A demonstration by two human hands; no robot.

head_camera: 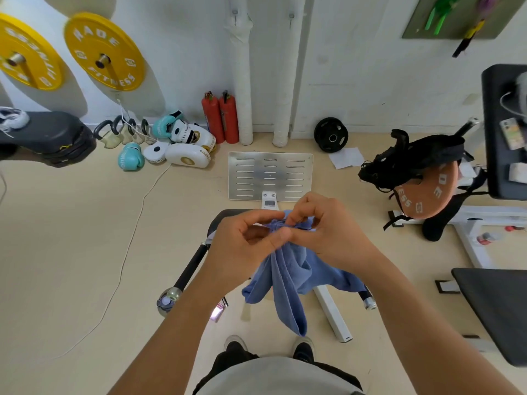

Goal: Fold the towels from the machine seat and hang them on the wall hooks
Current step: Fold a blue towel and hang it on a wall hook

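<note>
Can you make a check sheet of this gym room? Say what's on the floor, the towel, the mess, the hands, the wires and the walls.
Surface: beige floor, metal plate lying on it.
Job's things: blue towel bunched and hanging over the seat; two wall hooks bare.
Clutter: boxing gloves, pads, extinguishers, black bag.
Grippers: left hand and right hand pinch the towel's top.
Cables: white cord across the floor.
Surroundings: yellow plates on the wall.

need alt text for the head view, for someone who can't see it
Both hands, left hand and right hand, pinch the bunched top of a blue towel that hangs crumpled above a gym machine seat. Two bare wall hooks are ahead.
</note>
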